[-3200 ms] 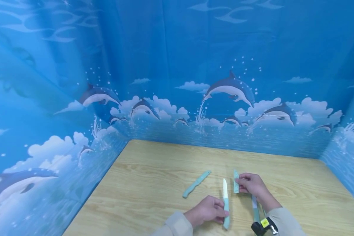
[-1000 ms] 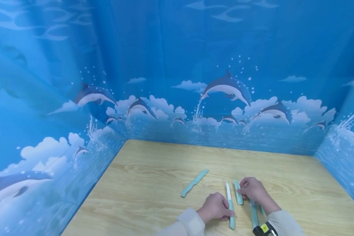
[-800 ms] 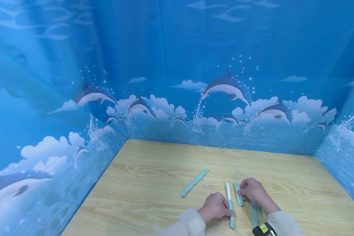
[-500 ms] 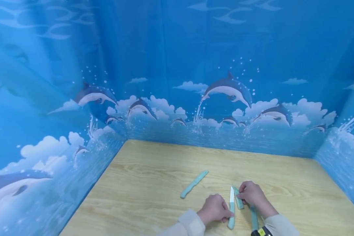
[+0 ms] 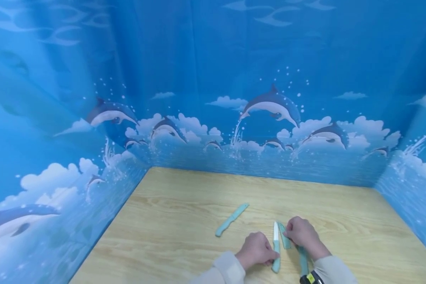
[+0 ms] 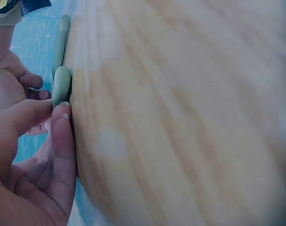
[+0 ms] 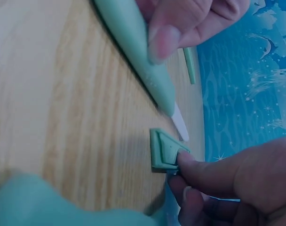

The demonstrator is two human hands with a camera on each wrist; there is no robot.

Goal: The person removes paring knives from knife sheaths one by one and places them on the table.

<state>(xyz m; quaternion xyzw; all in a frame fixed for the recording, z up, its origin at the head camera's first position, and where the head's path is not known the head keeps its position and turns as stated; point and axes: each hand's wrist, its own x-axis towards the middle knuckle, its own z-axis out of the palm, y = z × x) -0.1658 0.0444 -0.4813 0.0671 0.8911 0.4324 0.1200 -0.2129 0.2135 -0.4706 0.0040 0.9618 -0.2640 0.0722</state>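
Observation:
My left hand (image 5: pixel 256 249) pinches the mint-green handle of a small knife (image 5: pixel 276 265) between thumb and fingers. Its bare pale blade points away toward the back of the table. Just right of the blade, a mint-green knife sheath (image 5: pixel 286 240) is pinched by my right hand (image 5: pixel 303 236). In the right wrist view the sheath (image 7: pixel 162 151) shows its wide end, close to the tip of the knife's blade (image 7: pixel 179 125). The left wrist view shows my left fingertips at the handle (image 6: pixel 62 84), low over the tabletop.
A second mint-green knife (image 5: pixel 303 261) lies beneath my right wrist, partly hidden by it. Farther left rests a third knife (image 5: pixel 231 220), green along its whole length with no bare blade showing. Blue dolphin-print curtains (image 5: pixel 213 79) border the wooden table (image 5: pixel 177 205).
The sheath has come down and turned, and the gap between it and the blade has narrowed. My left hand has shifted slightly right with the knife. Both hands keep their grip.

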